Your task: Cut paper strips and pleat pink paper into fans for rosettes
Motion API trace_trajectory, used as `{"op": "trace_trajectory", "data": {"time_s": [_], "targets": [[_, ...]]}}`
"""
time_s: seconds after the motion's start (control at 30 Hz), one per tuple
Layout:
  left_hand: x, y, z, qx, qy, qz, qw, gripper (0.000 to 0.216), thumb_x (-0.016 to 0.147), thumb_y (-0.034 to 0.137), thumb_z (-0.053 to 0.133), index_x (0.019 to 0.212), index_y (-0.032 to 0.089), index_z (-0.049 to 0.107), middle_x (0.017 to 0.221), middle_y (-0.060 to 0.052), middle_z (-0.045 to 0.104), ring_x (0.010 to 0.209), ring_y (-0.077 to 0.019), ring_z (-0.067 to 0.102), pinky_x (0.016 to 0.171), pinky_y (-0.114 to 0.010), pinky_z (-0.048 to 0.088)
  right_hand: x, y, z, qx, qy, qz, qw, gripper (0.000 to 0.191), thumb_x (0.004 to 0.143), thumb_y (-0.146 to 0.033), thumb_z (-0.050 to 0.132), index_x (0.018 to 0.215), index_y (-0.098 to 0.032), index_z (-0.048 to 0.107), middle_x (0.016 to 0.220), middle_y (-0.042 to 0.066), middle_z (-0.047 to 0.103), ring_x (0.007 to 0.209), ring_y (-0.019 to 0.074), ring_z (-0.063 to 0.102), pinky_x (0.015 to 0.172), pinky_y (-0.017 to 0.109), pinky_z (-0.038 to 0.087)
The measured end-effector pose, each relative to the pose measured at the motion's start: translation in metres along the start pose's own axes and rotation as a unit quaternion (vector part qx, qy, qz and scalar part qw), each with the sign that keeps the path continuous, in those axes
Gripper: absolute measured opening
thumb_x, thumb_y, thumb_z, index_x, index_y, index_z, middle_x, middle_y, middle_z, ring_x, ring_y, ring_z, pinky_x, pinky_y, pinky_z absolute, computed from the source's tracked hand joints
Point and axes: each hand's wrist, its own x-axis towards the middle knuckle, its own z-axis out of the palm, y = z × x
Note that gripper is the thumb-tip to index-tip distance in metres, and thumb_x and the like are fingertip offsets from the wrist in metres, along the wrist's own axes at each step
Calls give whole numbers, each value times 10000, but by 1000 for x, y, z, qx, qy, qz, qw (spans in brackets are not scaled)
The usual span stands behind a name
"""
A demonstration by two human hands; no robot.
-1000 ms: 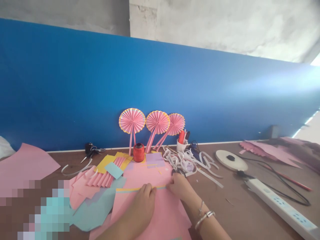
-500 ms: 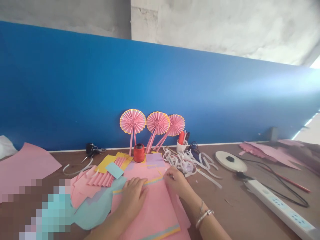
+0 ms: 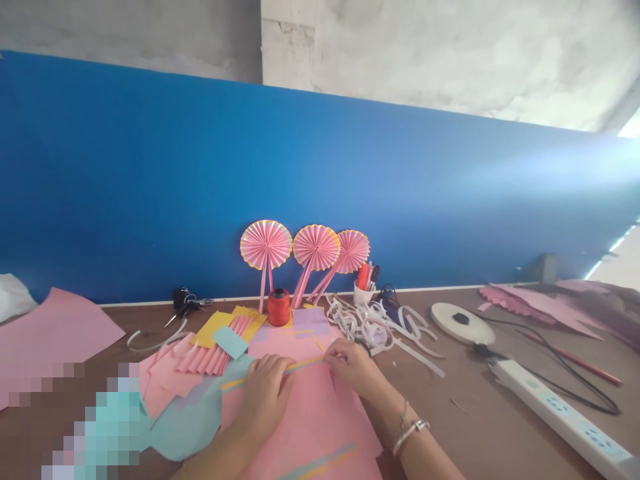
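Note:
A pink sheet of paper [image 3: 320, 413] lies in front of me, with yellow and blue-green stripes along its far edge and near end. My left hand [image 3: 267, 393] rests palm down on its far left part, fingers stretched toward the striped edge. At the far right corner, the fingertips of my right hand [image 3: 353, 365] pinch the striped edge. More pink paper lies under the sheet. Beyond my hands is a red spool of thread [image 3: 279, 308]. Three pleated pink paper fans [image 3: 316, 248] lean against the blue panel behind it.
Left are a blue-green paper [image 3: 187, 430], pleated pink paper [image 3: 213, 357], yellow paper [image 3: 213, 328] and black-handled scissors [image 3: 185, 303]. Curled white strips [image 3: 370, 327] and a cup of pens [image 3: 363, 292] stand back right. A power strip [image 3: 560, 410] lies at right. A blue panel [image 3: 150, 180] closes the back.
My right hand has shifted slightly left with the sheet's corner. The far striped edge looks narrower and the near stripes sit a little farther from me. My left hand stays nearly in place.

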Motion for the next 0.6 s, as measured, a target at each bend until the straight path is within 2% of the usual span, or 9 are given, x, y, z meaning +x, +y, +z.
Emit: {"op": "trace_trajectory", "data": {"time_s": [0.13, 0.27, 0.37, 0.47, 0.6], "targets": [[0, 2, -1, -36, 7, -3, 999, 214, 841, 191, 410, 854, 210, 623, 887, -54, 676, 878, -233, 591, 809, -394, 404, 2, 7, 4, 32, 12, 31, 999, 153, 706, -222, 539, 606, -149, 629, 668, 27, 627, 685, 158, 556, 654, 247, 411], [0, 5, -3, -76, 25, 1, 997, 180, 834, 219, 425, 787, 215, 599, 831, -44, 666, 834, -227, 595, 784, -377, 420, 5, 22, 10, 72, 31, 70, 994, 247, 730, -333, 531, 588, -145, 603, 552, -6, 546, 567, 126, 495, 557, 230, 380], [1, 3, -2, -94, 43, -3, 995, 160, 813, 224, 445, 758, 217, 596, 811, -44, 663, 813, -230, 593, 775, -378, 424, 9, 32, 11, 92, 61, 96, 989, 326, 749, -421, 510, 644, -136, 627, 558, 3, 550, 544, 124, 489, 528, 229, 377], [3, -2, 2, -144, 62, -50, 986, 129, 773, 239, 468, 740, 216, 591, 809, -60, 665, 818, -251, 592, 787, -398, 420, 12, 41, 7, 91, 102, 111, 984, 404, 775, -472, 457, 733, -121, 652, 571, 22, 559, 534, 134, 493, 510, 236, 385], [10, -9, 0, -206, 61, -82, 973, 133, 757, 272, 451, 740, 204, 564, 802, -65, 653, 821, -251, 589, 784, -378, 427, 14, 44, 10, 62, 118, 92, 987, 396, 789, -410, 437, 857, -111, 687, 568, 24, 565, 556, 155, 524, 553, 261, 432]]}}
